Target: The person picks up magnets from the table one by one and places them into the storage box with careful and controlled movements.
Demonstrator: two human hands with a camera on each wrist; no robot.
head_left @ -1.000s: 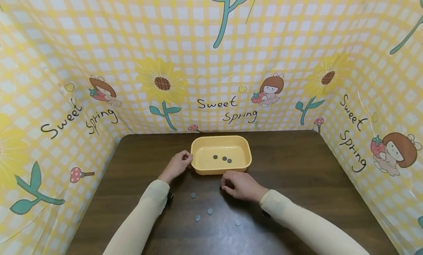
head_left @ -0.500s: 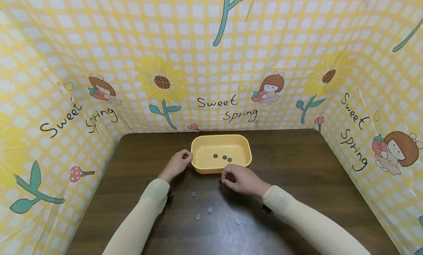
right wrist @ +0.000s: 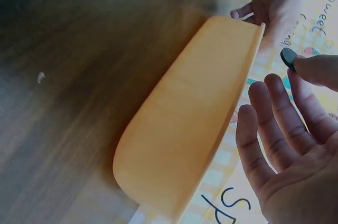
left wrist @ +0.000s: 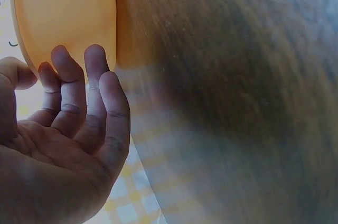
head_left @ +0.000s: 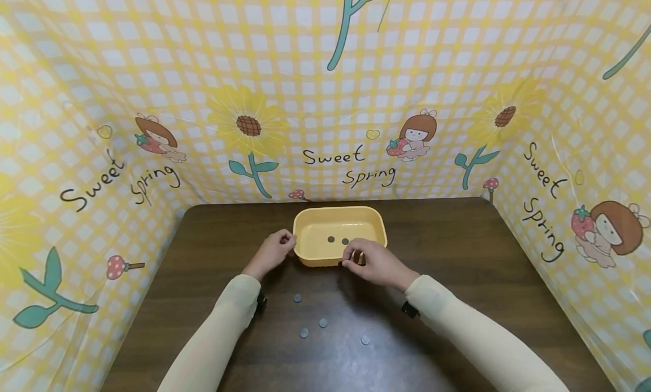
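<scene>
A yellow plastic basin (head_left: 312, 251) stands near the far edge of the table. My left hand (head_left: 273, 252) holds its left end, thumb at the rim and fingers along the end wall (left wrist: 63, 12). Over the basin's near rim, my right hand (head_left: 377, 262) pinches a small dark round disc (right wrist: 288, 58) between thumb and index finger; the other fingers are loosely bent. Two dark discs show on the basin floor, one (head_left: 331, 239) left of the other (head_left: 345, 242). My right hand hides the floor farther right.
Several grey discs lie on the dark wooden table (head_left: 218, 324) in front of the basin, among them a left one (head_left: 297, 298) and a right one (head_left: 365, 340). A yellow checked cloth (head_left: 325, 109) with printed flowers encloses the table at the back and sides.
My right hand has risen from the table in front of the basin to its near rim, carrying the disc. It now covers the rightmost disc inside. My left hand stays put.
</scene>
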